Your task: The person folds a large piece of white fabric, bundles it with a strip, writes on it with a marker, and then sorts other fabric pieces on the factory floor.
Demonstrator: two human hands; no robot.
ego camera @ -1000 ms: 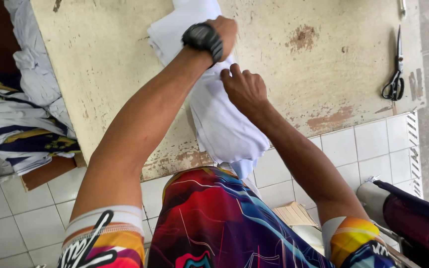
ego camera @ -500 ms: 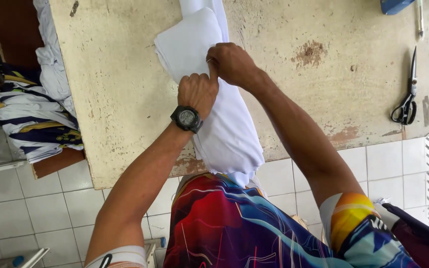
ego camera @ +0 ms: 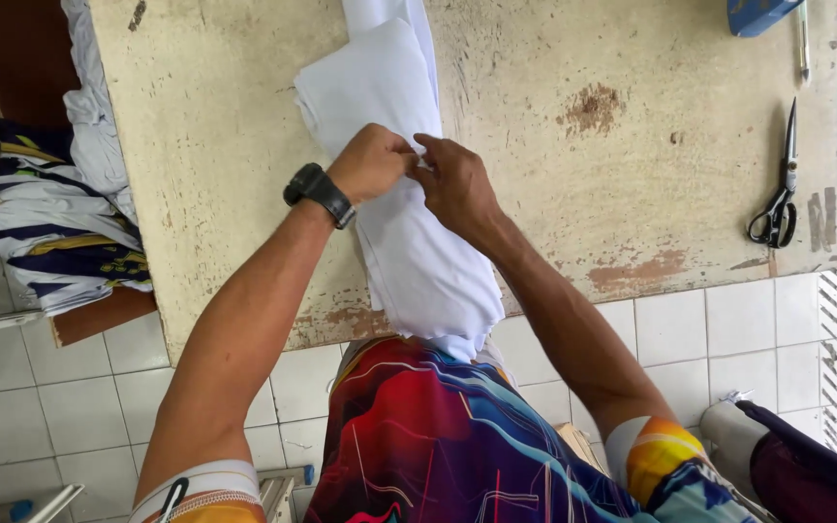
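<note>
A white cloth (ego camera: pixel 418 261), partly folded, lies across a worn beige table (ego camera: pixel 554 58) and hangs over its near edge. My left hand (ego camera: pixel 370 163), with a black watch on the wrist, pinches the cloth near its middle. My right hand (ego camera: pixel 452 179) meets it fingertip to fingertip and pinches the same spot of fabric. Both hands rest on top of the cloth.
Black scissors (ego camera: pixel 777 199) lie at the table's right side. A blue object (ego camera: pixel 762 12) and a pen (ego camera: pixel 803 44) sit at the far right corner. Patterned and white garments (ego camera: pixel 60 223) are piled to the left. White tiled floor (ego camera: pixel 709 334) lies below.
My left hand has drawn back from the far end of the cloth to its middle. Both hands have come together and now pinch one spot.
</note>
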